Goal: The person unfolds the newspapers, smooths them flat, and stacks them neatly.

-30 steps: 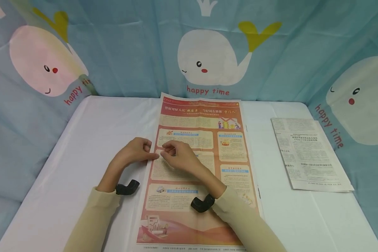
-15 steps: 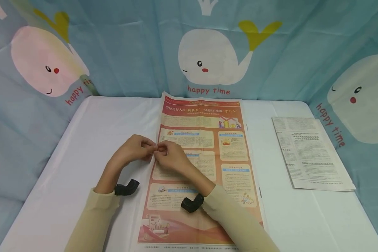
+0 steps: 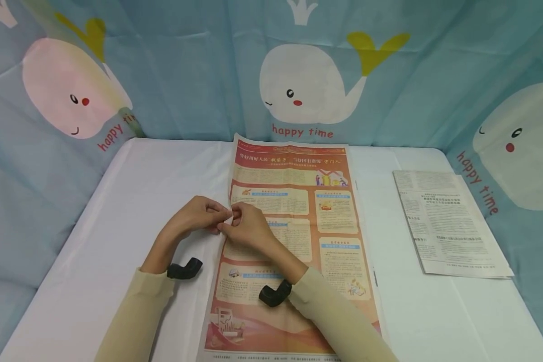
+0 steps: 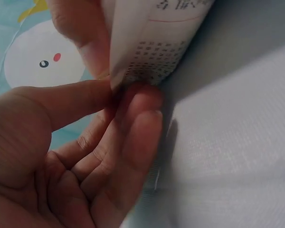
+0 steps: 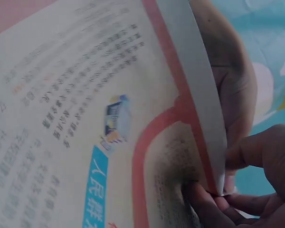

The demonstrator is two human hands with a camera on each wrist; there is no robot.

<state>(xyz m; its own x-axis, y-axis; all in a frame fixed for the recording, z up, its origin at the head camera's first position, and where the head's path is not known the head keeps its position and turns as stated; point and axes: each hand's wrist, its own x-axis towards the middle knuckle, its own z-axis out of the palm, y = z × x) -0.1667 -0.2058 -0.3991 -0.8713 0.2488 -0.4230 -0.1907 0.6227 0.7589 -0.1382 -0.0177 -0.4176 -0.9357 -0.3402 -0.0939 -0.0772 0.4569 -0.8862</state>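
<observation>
A large red-and-cream newspaper [image 3: 294,236] lies lengthwise in front of me, its left edge raised off the tabletop where my hands meet. My left hand [image 3: 194,213] pinches that edge from the outer side. In the left wrist view, the left hand's thumb and fingers [image 4: 140,142] close on the standing newspaper edge [image 4: 147,52]. Over the sheet, my right hand [image 3: 251,226] pinches the same edge right beside the left fingertips. The right wrist view shows the right hand [image 5: 270,185] at the edge of the lifted newspaper [image 5: 90,80], fingertips partly hidden.
A smaller folded newspaper [image 3: 452,226] lies at the right on the white-covered table [image 3: 117,216]. Blue curtains [image 3: 199,75] with whale prints surround the table's back and sides. Black wrist mounts [image 3: 275,294] sit at both cuffs.
The hands, slightly apart a second ago, have come together at the newspaper's left edge. The right hand moved left, and the edge is now raised between the fingers.
</observation>
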